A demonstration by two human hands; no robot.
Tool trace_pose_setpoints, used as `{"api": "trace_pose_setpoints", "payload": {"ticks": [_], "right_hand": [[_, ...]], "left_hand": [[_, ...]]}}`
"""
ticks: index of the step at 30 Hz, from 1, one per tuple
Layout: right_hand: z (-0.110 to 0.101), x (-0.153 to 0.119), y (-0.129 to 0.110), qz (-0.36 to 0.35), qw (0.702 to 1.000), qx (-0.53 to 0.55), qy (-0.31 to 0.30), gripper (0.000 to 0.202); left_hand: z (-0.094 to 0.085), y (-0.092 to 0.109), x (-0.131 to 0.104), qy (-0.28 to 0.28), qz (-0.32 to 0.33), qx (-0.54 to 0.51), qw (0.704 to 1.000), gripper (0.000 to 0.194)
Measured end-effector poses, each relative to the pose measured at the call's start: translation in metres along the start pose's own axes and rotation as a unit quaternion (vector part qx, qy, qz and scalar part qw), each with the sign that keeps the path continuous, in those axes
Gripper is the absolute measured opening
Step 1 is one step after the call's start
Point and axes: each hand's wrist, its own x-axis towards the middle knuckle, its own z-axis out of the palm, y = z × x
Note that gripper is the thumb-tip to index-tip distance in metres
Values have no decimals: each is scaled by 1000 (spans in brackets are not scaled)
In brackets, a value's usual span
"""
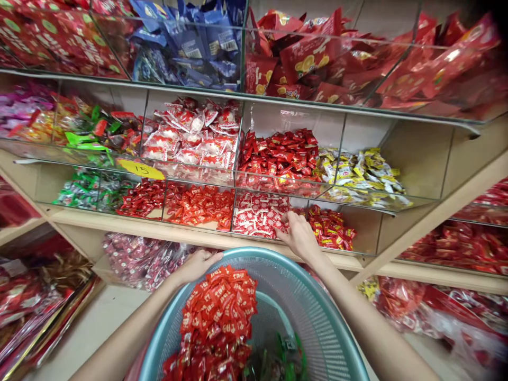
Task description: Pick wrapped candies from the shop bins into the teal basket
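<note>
A blue-green plastic basket (317,307) fills the lower middle of the view. Red-wrapped candies (222,307) are heaped in its left part, with some green-wrapped candies (288,349) at the bottom. The fingers of my left hand (198,264) are closed on the far left of the rim. My right hand (300,233) is at the lowest shelf, by the front panel of a bin of red-and-white candies (260,211). Its thumb and forefinger are bent and apart, with nothing visible between them. Beside it lie red-and-yellow candies (331,227).
Clear-fronted shelves hold bins of candy, with large red packets (309,58) and blue packets (198,42) on top. A yellow price tag (141,169) marked 15 hangs on the middle shelf's front. Bagged candies (146,259) sit under the bottom shelf's wooden edge (190,235).
</note>
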Motion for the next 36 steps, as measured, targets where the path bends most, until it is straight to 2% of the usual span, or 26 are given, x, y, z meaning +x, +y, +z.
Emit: {"api": "trace_pose_setpoints", "payload": {"ticks": [2, 4, 6, 8, 11, 13, 17, 19, 21, 24, 26, 28, 30, 32, 34, 36], "right_hand": [[-8, -9, -5, -3, 999, 36, 16, 14], [-14, -25, -13, -18, 997, 75, 7, 14], [-14, -46, -20, -49, 993, 100, -43, 14], [-7, -68, -27, -86, 985, 87, -122, 13], [14, -94, -31, -134, 966, 11, -220, 19], [29, -103, -32, -161, 953, -33, -255, 24], [44, -104, -38, -186, 941, -69, -274, 29], [38, -103, -42, -185, 942, -61, -274, 29], [24, -103, -41, -169, 950, -26, -263, 30], [-4, -112, -26, -99, 974, 65, -195, 32], [-17, -126, -9, -14, 987, 118, -109, 34], [-21, -145, 10, 96, 978, 181, -27, 40], [-17, -167, 25, 213, 937, 277, -7, 48], [-11, -186, 32, 313, 873, 372, -49, 49], [-6, -197, 30, 381, 812, 434, -78, 47], [-6, -201, 24, 425, 770, 469, -76, 46]], "left_hand": [[-1, 1, -1, 6, -2, 0, 1000, 53], [-1, 2, -1, 6, -2, -2, 1000, 53], [-1, 2, 0, 4, -6, 0, 1000, 53], [-1, 2, 0, 4, -10, 4, 1000, 53], [0, 4, -1, 0, -4, 2, 1000, 53], [0, 6, -2, -3, -4, 3, 1000, 53], [-1, 10, -4, 5, -17, 11, 1000, 54], [-1, 10, -4, 6, -14, 8, 1000, 55], [-2, 8, -5, 3, -11, -2, 1000, 54], [-5, 4, -10, -13, 12, -31, 999, 52], [-8, 4, -16, -27, 44, -60, 997, 49], [-10, 4, -23, -28, 62, -79, 995, 46], [-12, 5, -29, -15, 58, -76, 995, 44], [-13, 5, -35, -5, 53, -73, 996, 42], [-13, 2, -38, -7, 54, -85, 995, 41], [-12, -3, -39, -8, 48, -96, 994, 42]]}}
